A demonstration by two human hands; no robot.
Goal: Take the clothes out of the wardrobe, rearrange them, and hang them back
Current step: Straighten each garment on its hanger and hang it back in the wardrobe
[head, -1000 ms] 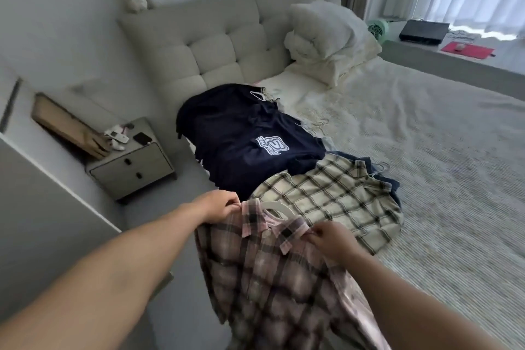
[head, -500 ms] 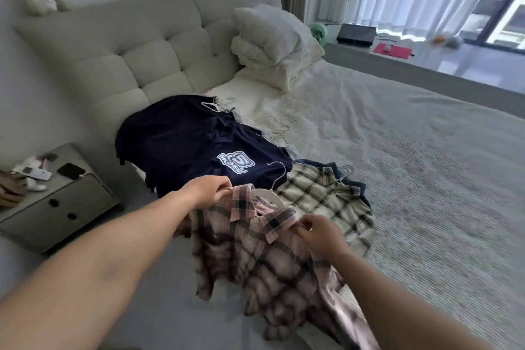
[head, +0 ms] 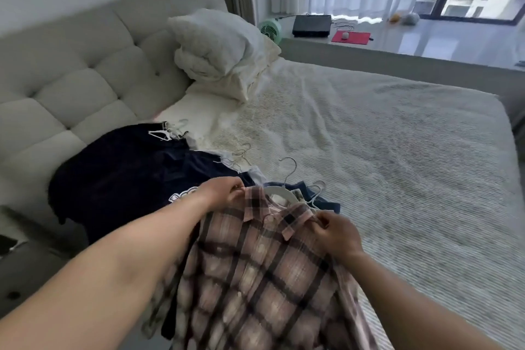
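A pink plaid shirt (head: 255, 273) on a white hanger (head: 279, 189) hangs in front of me over the bed's near edge. My left hand (head: 224, 192) pinches its left shoulder by the collar. My right hand (head: 335, 231) pinches the right collar and shoulder. Behind it on the bed lies a navy shirt (head: 122, 179) with a white logo, partly hidden by my left arm. More hangers (head: 241, 153) and a strip of dark blue clothing (head: 326, 203) lie beside it. The cream plaid shirt is hidden behind the pink one.
The bed (head: 383, 150) has a textured light cover stretching right. White pillows (head: 224, 48) are stacked against the tufted headboard (head: 74, 71). A windowsill holds a green fan (head: 270, 28), a black device (head: 312, 25) and a red pad (head: 350, 36). A nightstand corner (head: 17, 273) shows at lower left.
The view has swung right, away from the nightstand. Both hands carried the pink plaid shirt forward and up over the cream plaid shirt, which it now covers.
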